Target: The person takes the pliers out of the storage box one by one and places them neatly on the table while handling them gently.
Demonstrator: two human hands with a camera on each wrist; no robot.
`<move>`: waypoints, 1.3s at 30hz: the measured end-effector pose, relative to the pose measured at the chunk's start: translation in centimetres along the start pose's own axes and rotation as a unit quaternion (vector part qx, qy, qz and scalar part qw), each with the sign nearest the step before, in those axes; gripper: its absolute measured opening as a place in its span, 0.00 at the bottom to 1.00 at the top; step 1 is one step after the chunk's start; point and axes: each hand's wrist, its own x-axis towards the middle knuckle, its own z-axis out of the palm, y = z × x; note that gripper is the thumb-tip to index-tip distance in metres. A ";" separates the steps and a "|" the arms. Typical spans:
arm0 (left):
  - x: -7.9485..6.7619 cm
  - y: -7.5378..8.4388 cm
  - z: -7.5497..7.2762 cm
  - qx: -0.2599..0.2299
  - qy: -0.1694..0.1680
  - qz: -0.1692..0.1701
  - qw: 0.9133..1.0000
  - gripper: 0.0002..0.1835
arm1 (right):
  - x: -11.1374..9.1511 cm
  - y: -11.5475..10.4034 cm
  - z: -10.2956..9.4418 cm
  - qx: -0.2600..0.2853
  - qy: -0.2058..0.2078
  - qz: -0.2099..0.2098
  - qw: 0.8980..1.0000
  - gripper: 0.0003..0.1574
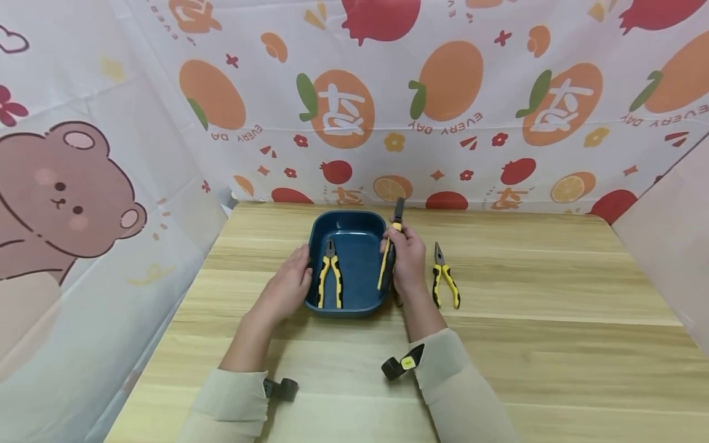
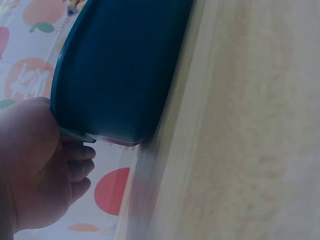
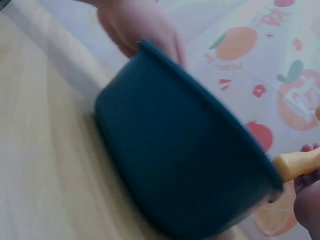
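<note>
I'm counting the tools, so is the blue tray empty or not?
Not empty: the blue tray has yellow-and-black pliers lying inside, as the head view shows.

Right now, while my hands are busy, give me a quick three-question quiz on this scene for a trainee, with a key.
1. What does the left hand touch?
A) the wall cloth
B) the tray
C) the right sleeve

2. True or false: the right hand is empty.

3. In the head view, what lies inside the tray, toward its left side?

Key:
1. B
2. False; it grips a yellow-and-black tool.
3. Pliers with yellow-and-black handles.
</note>
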 end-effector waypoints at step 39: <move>0.1 0.1 0.1 0.011 -0.003 -0.003 1.000 0.32 | 2.0 -4.8 -17.2 -0.610 0.067 0.116 0.781 0.32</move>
